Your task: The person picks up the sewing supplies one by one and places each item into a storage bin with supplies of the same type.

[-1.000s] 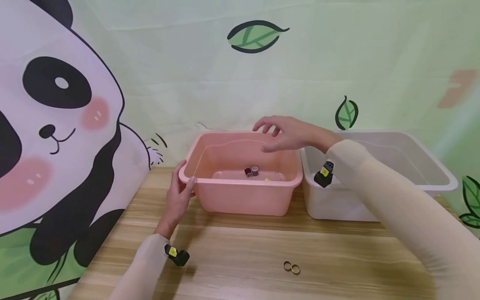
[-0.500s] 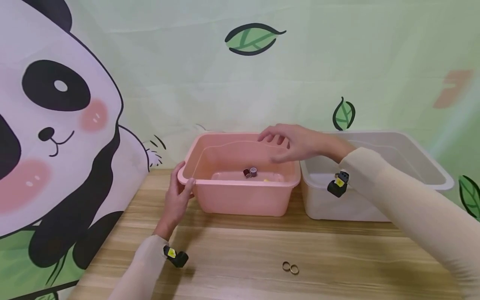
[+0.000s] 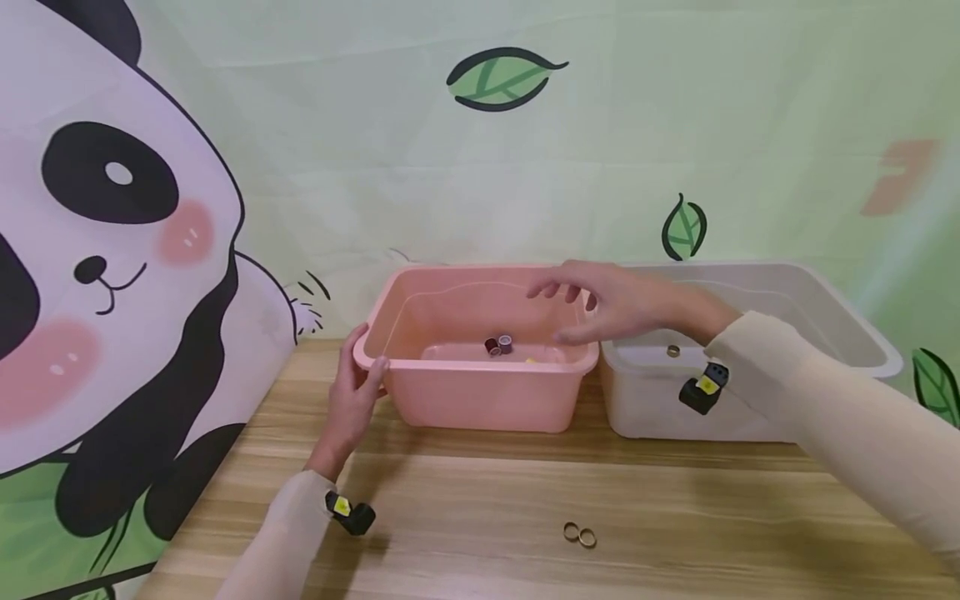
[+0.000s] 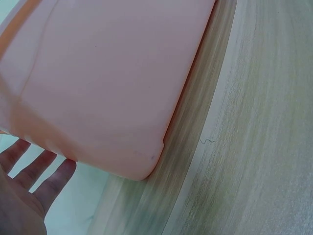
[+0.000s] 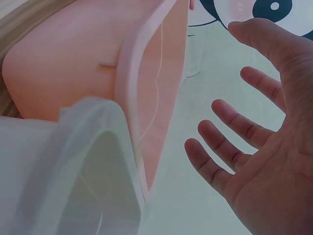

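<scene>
L arm (image 3: 277, 533) reaches fwd from lower L; L hand (image 3: 356, 387) angled up, thumb apart from fingers (image 4: 56, 183), these spread & fairly straight. R arm (image 3: 832, 417) slants in from lower R; R hand (image 3: 611, 302) raised, pointing L, back up, fingers spread, slightly bent, thumb apart.

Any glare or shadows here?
Head view: a pale streak crosses the green leaf-printed backdrop at right, and a soft shadow falls on the brown wooden table beside the cream left sleeve; right wrist view: the right hand looks dim.
</scene>
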The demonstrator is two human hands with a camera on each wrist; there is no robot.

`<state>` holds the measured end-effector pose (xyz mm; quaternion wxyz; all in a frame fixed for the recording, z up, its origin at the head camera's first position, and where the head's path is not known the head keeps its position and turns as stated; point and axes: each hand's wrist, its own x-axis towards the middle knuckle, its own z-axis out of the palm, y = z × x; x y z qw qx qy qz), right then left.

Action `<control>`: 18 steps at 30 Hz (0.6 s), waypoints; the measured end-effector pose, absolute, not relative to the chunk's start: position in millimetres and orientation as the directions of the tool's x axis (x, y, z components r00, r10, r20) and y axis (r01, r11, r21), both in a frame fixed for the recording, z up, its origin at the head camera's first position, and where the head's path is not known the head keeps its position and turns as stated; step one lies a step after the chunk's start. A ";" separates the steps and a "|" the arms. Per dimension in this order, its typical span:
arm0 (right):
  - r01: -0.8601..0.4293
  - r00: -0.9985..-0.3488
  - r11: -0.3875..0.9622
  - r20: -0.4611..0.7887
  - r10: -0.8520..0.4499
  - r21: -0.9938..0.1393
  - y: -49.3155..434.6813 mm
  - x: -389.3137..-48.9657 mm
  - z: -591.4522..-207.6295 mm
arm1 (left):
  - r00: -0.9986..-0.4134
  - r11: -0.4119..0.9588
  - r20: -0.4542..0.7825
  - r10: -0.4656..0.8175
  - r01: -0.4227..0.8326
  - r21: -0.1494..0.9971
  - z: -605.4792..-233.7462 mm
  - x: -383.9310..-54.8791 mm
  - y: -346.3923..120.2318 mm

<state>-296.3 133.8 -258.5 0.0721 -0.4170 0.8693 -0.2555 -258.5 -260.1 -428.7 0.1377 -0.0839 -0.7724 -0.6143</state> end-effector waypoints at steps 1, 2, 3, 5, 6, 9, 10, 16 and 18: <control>-0.685 -0.643 0.523 0.086 -0.761 -0.507 134.1 -294.6 -258.9 | -0.948 0.231 0.316 -0.040 0.298 0.926 -428.7 -258.6 -260.1; -0.683 -0.644 0.523 0.084 -0.760 -0.510 134.5 -292.6 -259.0 | -0.948 0.233 0.315 -0.041 0.298 0.926 -428.8 -258.6 -260.2; -0.683 -0.644 0.522 0.084 -0.760 -0.511 134.8 -290.6 -259.2 | -0.948 0.235 0.314 -0.042 0.296 0.926 -428.9 -258.8 -260.3; -0.690 -0.642 0.522 0.092 -0.761 -0.501 136.4 -287.7 -261.1 | -0.949 0.234 0.313 -0.042 0.295 0.926 -429.2 -259.3 -260.5; -0.698 -0.636 0.515 0.102 -0.765 -0.497 137.2 -286.0 -262.0 | -0.949 0.234 0.313 -0.044 0.295 0.926 -429.4 -259.5 -260.4; -0.725 -0.614 0.487 0.137 -0.777 -0.488 139.8 -281.4 -266.7 | -0.948 0.234 0.314 -0.045 0.295 0.926 -430.3 -260.1 -260.5; -0.732 -0.607 0.476 0.150 -0.780 -0.487 140.8 -280.1 -269.0 | -0.948 0.234 0.314 -0.047 0.295 0.926 -430.7 -260.2 -260.5; -0.752 -0.598 0.447 0.217 -0.772 -0.484 145.9 -269.2 -281.6 | -0.948 0.242 0.314 -0.049 0.294 0.925 -431.9 -260.7 -261.0; -0.762 -0.594 0.441 0.238 -0.769 -0.475 147.4 -265.2 -284.5 | -0.949 0.241 0.313 -0.048 0.293 0.925 -431.5 -260.6 -261.0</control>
